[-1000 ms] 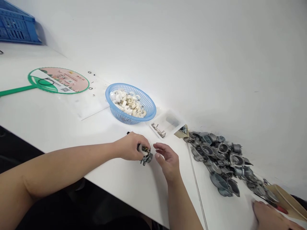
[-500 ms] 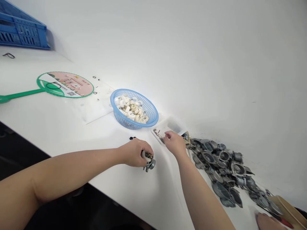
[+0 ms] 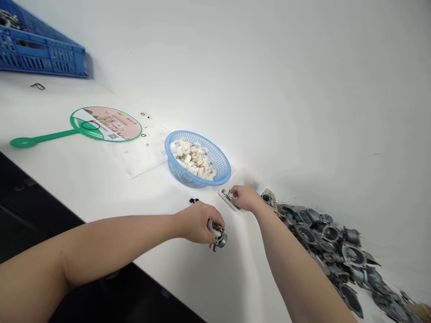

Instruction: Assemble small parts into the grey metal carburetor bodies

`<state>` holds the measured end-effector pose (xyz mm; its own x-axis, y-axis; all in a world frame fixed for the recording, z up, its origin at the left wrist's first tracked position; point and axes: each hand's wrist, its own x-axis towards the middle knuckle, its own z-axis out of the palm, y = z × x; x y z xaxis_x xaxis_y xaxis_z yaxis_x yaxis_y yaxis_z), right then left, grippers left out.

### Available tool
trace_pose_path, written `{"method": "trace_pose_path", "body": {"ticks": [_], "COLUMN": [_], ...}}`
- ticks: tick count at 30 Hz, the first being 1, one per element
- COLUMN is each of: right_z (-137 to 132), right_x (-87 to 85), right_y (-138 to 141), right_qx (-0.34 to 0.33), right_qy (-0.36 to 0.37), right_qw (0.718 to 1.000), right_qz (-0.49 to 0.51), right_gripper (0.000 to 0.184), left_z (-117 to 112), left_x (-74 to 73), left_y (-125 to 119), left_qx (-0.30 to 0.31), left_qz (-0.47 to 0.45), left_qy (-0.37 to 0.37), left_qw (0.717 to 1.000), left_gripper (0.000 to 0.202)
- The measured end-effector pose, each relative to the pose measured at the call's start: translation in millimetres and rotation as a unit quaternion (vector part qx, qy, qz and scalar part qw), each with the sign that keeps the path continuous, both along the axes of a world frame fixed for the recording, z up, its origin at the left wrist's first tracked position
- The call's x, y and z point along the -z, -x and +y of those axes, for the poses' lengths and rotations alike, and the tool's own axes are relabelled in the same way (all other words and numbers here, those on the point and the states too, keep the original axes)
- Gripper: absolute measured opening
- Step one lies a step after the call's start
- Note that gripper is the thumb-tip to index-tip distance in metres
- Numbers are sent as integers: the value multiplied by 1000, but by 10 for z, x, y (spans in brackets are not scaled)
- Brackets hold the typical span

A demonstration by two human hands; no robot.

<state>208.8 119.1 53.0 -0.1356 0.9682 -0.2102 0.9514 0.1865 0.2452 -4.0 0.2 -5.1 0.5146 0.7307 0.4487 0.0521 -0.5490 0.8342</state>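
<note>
My left hand [image 3: 198, 221] rests on the white table [image 3: 101, 179] and is closed around a small grey metal carburettor part [image 3: 218, 238], which pokes out past the fingers. My right hand [image 3: 245, 197] is stretched to a small clear tray [image 3: 225, 194] holding thin metal pins, its fingers pinched together over them. What the pinch holds is too small to make out. The tray sits just right of a round blue basket [image 3: 188, 178] full of white plastic pieces.
A heap of grey metal castings [image 3: 336, 246] covers the table at the right. A green-handled paper fan [image 3: 101, 125] and a clear sheet with small rings [image 3: 143, 148] lie at the left. A blue crate [image 3: 40, 49] stands far left at the back. The table's front edge runs diagonally below my arms.
My right hand left the part and reached out to the pin tray, closing into a pinch there. The left hand kept its hold. The view shifted, and another person's hand at bottom right is out of sight.
</note>
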Motion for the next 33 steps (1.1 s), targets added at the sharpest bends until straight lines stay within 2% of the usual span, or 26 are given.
{"method": "trace_pose_path", "body": {"ticks": [10,15,24,27,33], "right_z": [-10,8,48,41,0], "right_x": [184,177,179,179,113], "right_y": [13,32,10,-6,-48], "right_qx": [-25,-19,9,11,20], "right_qy": [-27,-14,-3,-10,-51], "right_qw": [998,997,998,999,998], "right_qz": [-53,-70,-57,-43,-12], "right_gripper": [23,17,33,36,29], "left_z": [26,34,44,47,45], "left_x": [33,31,47,55,63], "left_y": [-8,-12,-20,-26,-29], "left_qx": [-2,-1,5,3,-7], "left_qz": [2,10,6,3,0], "left_qy": [-9,-2,-5,-6,-11], "left_qw": [1000,1000,1000,1000,1000], "left_gripper": [32,32,31,31,30]}}
